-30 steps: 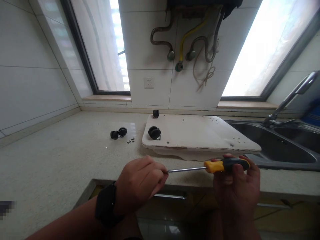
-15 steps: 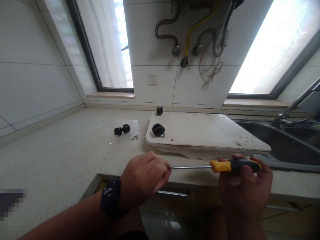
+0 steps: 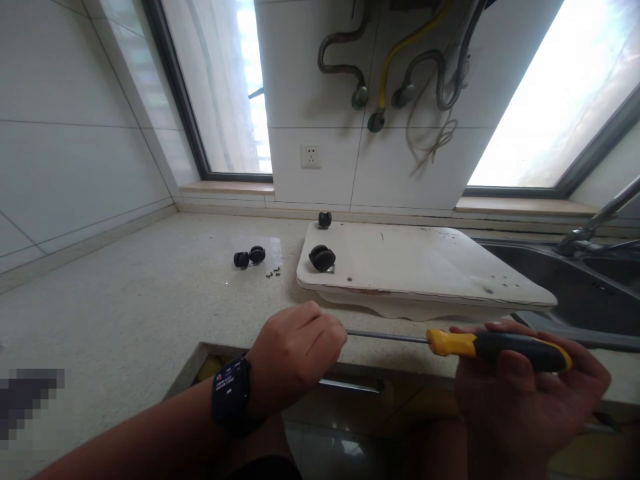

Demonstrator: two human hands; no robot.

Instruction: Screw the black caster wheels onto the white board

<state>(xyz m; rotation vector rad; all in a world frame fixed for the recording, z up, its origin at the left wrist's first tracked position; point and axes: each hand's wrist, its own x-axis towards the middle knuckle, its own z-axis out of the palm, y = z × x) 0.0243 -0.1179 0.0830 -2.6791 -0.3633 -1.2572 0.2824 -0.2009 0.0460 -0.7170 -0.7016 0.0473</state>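
A screwdriver [image 3: 453, 343] with a yellow and black handle lies level above the counter's front edge. Its handle rests in my right hand [image 3: 530, 403], thumb and fingers closed around it. At the other end, my left hand [image 3: 297, 353] is closed in a pinch where the shaft meets the fingers; the tip and whatever is pinched there are hidden. Beyond both hands is a white board [image 3: 410, 260] with a black caster [image 3: 322, 258] at its near left corner and another caster [image 3: 325, 219] at the far left corner.
Two loose casters [image 3: 249, 257] lie left of the board, beside several small dark screws [image 3: 273, 273]. A sink [image 3: 575, 293] with a faucet [image 3: 583, 240] is at the right. Pipes and a socket [image 3: 311, 157] are on the tiled wall. Below the counter is a drawer handle [image 3: 350, 385].
My right hand and the screwdriver handle have shifted right and slightly down. The shaft's tip, visible at my left fingertips before, is now hidden by them. The whole view has shifted slightly.
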